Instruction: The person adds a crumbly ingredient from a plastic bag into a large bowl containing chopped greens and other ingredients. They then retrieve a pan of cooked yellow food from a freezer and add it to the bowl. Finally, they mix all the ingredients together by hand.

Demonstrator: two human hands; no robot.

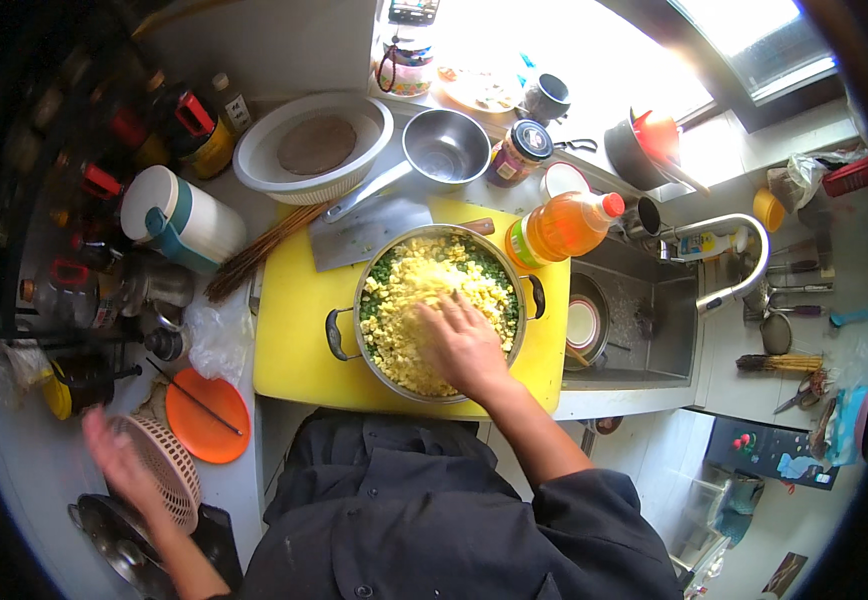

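A steel two-handled pot stands on a yellow cutting board. Inside, crumbled yellow scrambled egg covers finely chopped greens, which show around the rim. My right hand lies palm down on the egg with its fingers spread and stretched out; its underside is hidden. Off to the left, my left hand is blurred, raised by a beige plastic basket, with nothing visible in it. Behind the pot a cleaver lies flat, its wooden handle partly hidden by the pot.
An oil bottle stands at the board's back right, beside a sink with bowls. A saucepan, a jar and a white colander line the back. On the left are an orange plate and a white pitcher.
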